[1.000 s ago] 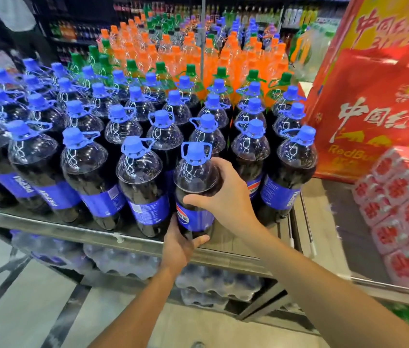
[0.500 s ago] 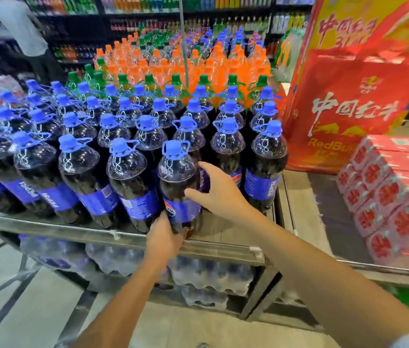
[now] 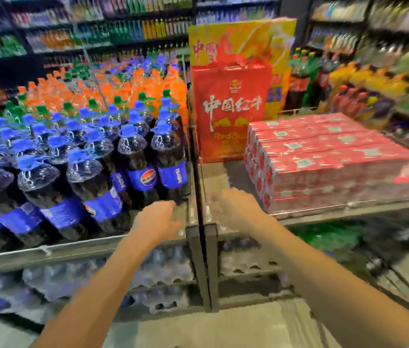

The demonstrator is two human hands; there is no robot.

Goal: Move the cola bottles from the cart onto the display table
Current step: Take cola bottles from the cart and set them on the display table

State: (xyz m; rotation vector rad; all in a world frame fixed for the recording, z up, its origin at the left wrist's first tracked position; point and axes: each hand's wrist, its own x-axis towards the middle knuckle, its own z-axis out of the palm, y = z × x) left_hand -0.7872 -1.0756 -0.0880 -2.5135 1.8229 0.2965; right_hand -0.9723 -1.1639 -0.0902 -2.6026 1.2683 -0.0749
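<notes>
Several large cola bottles (image 3: 93, 187) with blue caps and blue labels stand packed on the metal display table (image 3: 78, 249) at the left. My left hand (image 3: 157, 222) hovers over the table's front right corner, fingers apart, holding nothing. My right hand (image 3: 236, 209) floats over the neighbouring table's bare surface, blurred, with its fingers spread and nothing in them. Both hands are clear of the bottles. The cart is out of view.
Orange and green-capped soda bottles (image 3: 128, 91) fill the back of the table. A red Red Bull carton (image 3: 231, 116) stands upright to the right, next to stacked red shrink-wrapped packs (image 3: 324, 159). Wrapped bottle packs (image 3: 98, 280) lie under the table. Shelves line the background.
Both hands have let go of the front cola bottle and drawn back to the right. The view has swung right, toward the neighbouring table with the red packs.
</notes>
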